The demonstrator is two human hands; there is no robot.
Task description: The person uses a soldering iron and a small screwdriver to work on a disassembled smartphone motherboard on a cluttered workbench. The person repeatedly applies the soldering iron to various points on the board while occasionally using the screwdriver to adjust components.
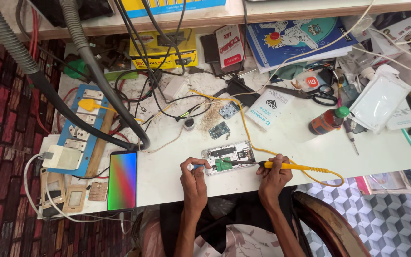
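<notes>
Rainbow-coloured light is glowing on the phone screen (pixel 122 180) at lower left. Moving right, I am watching the left hand (pixel 195 178) pinching a small white-tipped tool (pixel 192 167) against the opened phone (pixel 228 157) at centre, while the right hand (pixel 274 173) is gripping the yellow soldering iron (pixel 281 165), its tip touching the green board (pixel 223 164).

Rainbow-lit phone screen (pixel 122 181) front left; yellow box (pixel 163 49) far back.

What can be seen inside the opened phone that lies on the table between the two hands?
Inside the opened phone a green circuit board and a dark strip along the top show. The tip of the yellow soldering iron meets the board. Finer parts are too small to tell.
</notes>
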